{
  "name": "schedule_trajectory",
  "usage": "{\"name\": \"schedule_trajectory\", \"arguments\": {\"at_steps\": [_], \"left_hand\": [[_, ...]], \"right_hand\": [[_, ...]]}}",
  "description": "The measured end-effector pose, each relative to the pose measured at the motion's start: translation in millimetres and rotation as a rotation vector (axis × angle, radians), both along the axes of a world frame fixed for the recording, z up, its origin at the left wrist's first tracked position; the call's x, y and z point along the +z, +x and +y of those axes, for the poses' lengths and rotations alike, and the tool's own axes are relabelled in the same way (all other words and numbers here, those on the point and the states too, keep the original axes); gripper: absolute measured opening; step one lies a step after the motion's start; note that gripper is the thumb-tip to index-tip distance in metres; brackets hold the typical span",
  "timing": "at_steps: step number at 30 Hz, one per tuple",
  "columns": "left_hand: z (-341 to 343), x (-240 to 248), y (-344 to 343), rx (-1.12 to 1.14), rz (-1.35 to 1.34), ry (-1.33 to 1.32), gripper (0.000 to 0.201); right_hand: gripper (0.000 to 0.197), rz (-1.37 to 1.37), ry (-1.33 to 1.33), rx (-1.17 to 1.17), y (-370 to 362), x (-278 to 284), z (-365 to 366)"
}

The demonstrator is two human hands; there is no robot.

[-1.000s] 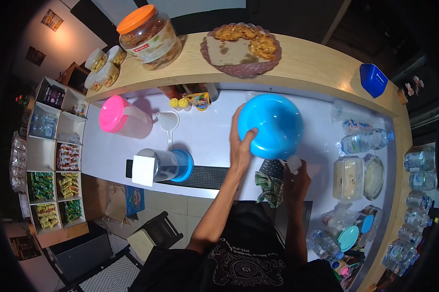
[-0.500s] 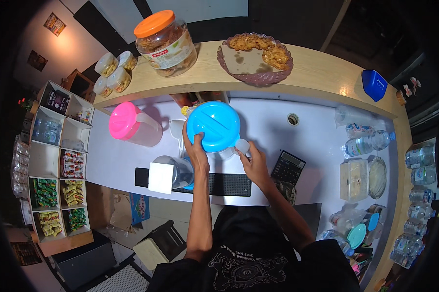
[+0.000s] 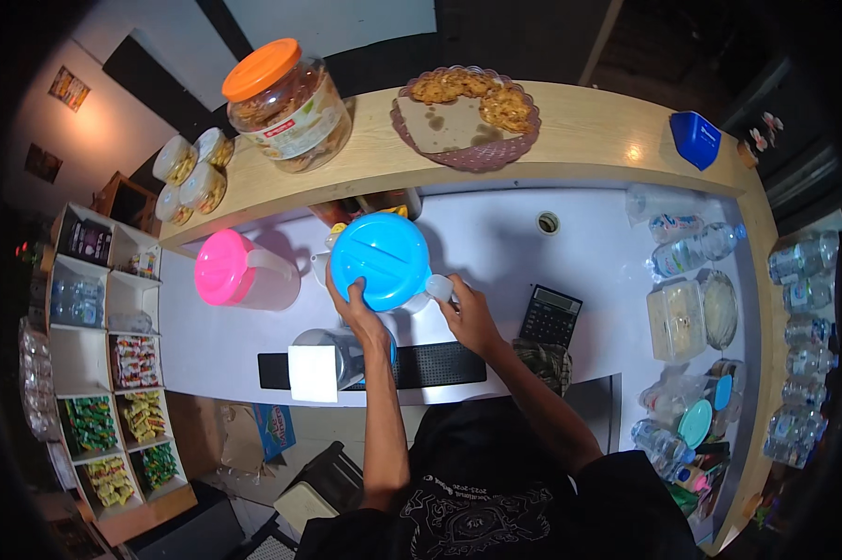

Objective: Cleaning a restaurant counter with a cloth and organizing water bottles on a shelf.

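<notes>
Both my hands are on a clear plastic pitcher with a round blue lid (image 3: 381,261), held over the white counter. My left hand (image 3: 360,317) is wrapped round its near left side, thumb pressed on the lid's edge. On the right, my right hand (image 3: 470,315) grips the pitcher's whitish handle (image 3: 440,287). The lid hides most of the pitcher's body, so I cannot tell what is inside. Close to my left wrist stands a clear container (image 3: 351,350) with a white square card (image 3: 312,373) at its front. A black perforated mat (image 3: 440,365) lies under my forearms.
Left stands a pitcher with a pink lid (image 3: 223,268). To the right lie a black calculator (image 3: 549,315) and several water bottles (image 3: 696,249). Along the raised wooden ledge are an orange-lidded snack jar (image 3: 290,112) and a basket of fritters (image 3: 468,154). A snack shelf (image 3: 83,369) is far left.
The whole view has turned and shifted slightly. Against the counter, the blue-lidded pitcher has moved a little to the left, with both my hands still on it.
</notes>
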State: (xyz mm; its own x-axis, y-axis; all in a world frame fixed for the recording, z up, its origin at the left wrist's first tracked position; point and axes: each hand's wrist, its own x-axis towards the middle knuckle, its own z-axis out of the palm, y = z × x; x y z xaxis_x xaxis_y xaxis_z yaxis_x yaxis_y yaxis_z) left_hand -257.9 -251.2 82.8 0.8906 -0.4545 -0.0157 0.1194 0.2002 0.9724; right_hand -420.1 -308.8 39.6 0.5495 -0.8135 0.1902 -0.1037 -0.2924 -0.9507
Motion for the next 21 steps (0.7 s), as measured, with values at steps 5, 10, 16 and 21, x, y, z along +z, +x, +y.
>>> {"name": "schedule_trajectory", "arguments": {"at_steps": [5,10,16,21], "left_hand": [[5,-8,-6,-0.026,-0.020,0.031,0.058],[15,-29,-27,-0.002,-0.053,0.072,0.066],[52,-53,-113,0.080,-0.131,0.015,0.065],[62,-85,-179,-0.403,0.006,0.064,0.052]], "right_hand": [[0.032,0.066,0.037,0.020,-1,0,-3],[0.038,0.056,-0.038,-0.015,-8,-1,2],[0.033,0.131,-0.128,-0.300,-69,7,24],[0.023,0.024,0.144,-0.774,-168,4,25]]}}
